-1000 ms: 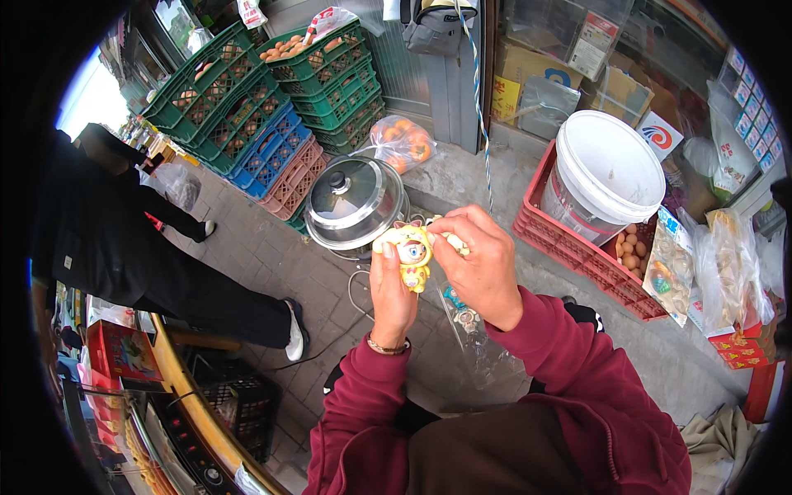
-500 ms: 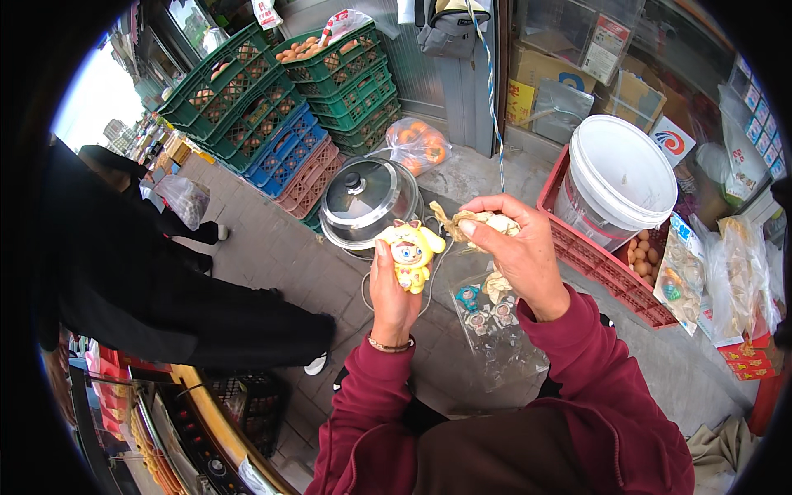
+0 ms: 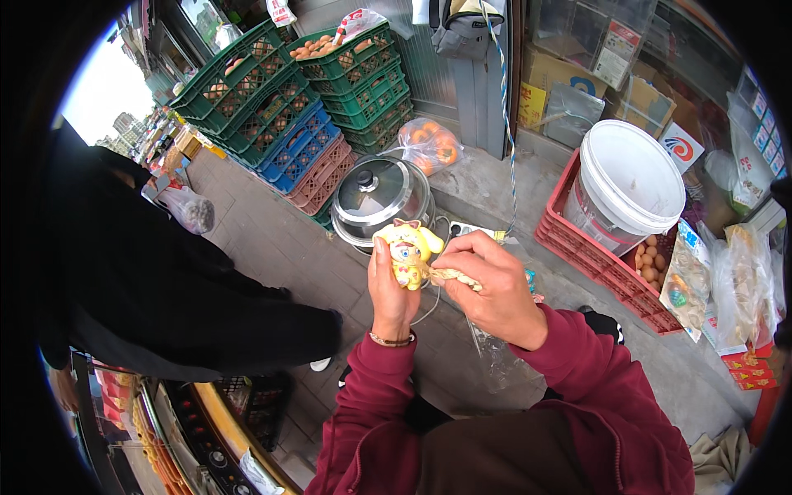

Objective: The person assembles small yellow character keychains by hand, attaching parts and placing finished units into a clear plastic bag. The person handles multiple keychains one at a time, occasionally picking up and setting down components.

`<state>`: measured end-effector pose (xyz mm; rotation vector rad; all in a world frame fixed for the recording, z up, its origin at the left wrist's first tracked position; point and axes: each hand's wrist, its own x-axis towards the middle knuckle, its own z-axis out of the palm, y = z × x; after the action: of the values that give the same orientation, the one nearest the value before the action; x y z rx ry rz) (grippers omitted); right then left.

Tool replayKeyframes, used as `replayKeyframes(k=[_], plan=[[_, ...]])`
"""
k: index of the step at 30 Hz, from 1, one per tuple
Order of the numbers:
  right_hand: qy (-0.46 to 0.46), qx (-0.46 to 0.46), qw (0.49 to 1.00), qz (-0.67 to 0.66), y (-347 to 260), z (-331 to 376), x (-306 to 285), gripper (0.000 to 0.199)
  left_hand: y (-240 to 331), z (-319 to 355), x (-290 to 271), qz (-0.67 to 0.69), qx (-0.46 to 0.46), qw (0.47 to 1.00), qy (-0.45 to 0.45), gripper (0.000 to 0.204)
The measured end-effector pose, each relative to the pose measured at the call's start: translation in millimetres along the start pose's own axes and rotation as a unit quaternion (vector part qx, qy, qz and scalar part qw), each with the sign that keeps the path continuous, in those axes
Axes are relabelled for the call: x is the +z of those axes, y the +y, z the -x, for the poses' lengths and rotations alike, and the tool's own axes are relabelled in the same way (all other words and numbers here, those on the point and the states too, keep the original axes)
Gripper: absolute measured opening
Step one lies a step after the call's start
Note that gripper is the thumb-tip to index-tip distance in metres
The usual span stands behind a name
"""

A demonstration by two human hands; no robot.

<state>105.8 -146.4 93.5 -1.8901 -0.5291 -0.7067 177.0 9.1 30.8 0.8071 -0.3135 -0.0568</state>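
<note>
L hand (image 3: 391, 289) holds a small yellow plush toy (image 3: 407, 248) upright at chest height, thumb along its left side and fingers wrapped behind, closed on it, so the face points up toward the wearer and the toy stays steady. R hand (image 3: 493, 285) sits just beside it, fingers curled together and pinched on a pale, stringy bit (image 3: 459, 278) that touches the toy's lower right edge; can't tell exactly what that bit is, maybe a tag or cord. A clear plastic bag (image 3: 499, 363) hangs below the R hand, prob. tucked under the palm to keep it off the ground; how it's gripped is hidden. Both forearms in dark red sleeves come up from the lower edge. Below/behind the toy on the pavement (image 3: 272, 247): a steel pot with lid (image 3: 381, 196), and a bag of orange fruit (image 3: 429, 144) near it. Right side, a white lidded bucket (image 3: 627, 188) stands in a red crate (image 3: 594, 264) w/ small brown round items beside it. Stacked green, blue and red crates (image 3: 297, 107) at upper left. A person in black (image 3: 148, 280) stands to the left, well apart from the hands.
</note>
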Motion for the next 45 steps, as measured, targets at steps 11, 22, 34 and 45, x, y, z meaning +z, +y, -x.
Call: replayKeyframes(k=[11, 22, 34, 45], plan=[[0.012, 0.265, 0.941, -0.209, 11, -5, -14, 0.014, 6, 8, -2, -0.107, 0.036, 0.988, -0.106, 0.055], [-0.006, 0.109, 0.993, -0.040, 25, 0, -10, 0.017, 22, 4, -13, -0.204, -0.008, 0.971, -0.128, 0.052], [-0.060, 0.241, 0.941, -0.228, 23, -6, -12, 0.022, 33, 5, -19, -0.168, -0.087, 0.971, -0.148, 0.045], [-0.072, 0.224, 0.969, 0.079, 24, -3, -10, 0.020, 23, 7, -15, -0.199, -0.059, 0.968, -0.144, 0.045]])
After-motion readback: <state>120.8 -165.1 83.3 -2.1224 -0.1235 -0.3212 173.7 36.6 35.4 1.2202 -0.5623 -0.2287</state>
